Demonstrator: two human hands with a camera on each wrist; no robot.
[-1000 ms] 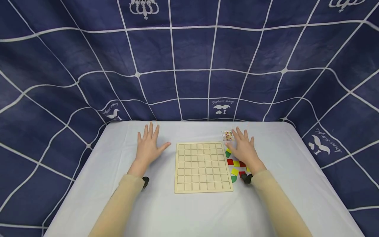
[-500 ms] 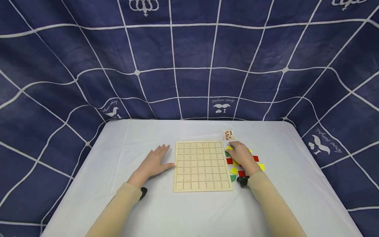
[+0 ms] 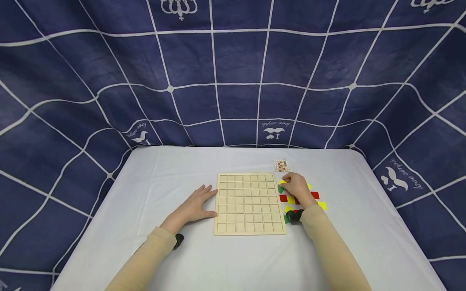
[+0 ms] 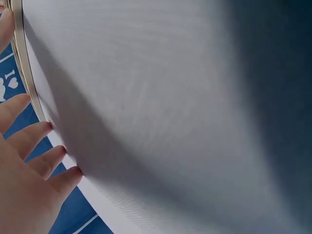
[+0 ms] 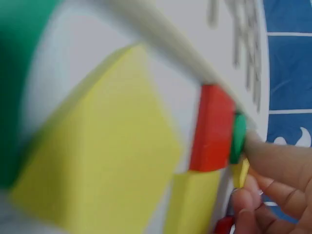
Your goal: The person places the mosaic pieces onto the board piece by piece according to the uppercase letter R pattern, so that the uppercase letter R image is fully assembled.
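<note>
A pale wooden grid board lies flat on the white-covered table. At its left edge rests my left hand, fingers extended and thumb apart, touching the rim. My right hand is over the coloured pieces beside the board's right edge. Its thumb and fingers pinch a small yellow block next to a green block. A red block and a large-looking yellow block lie nearer the right wrist camera. Part of the pile is hidden under the right hand and wrist.
A small patterned card lies beyond the board's far right corner. More pieces, including a red block and a yellow block, lie right of my right wrist. Blue checked cloth hangs behind the table.
Both hands have come down from a spread pose above the table. The left has moved right to the board's edge; the right has closed its fingers on a yellow block.
</note>
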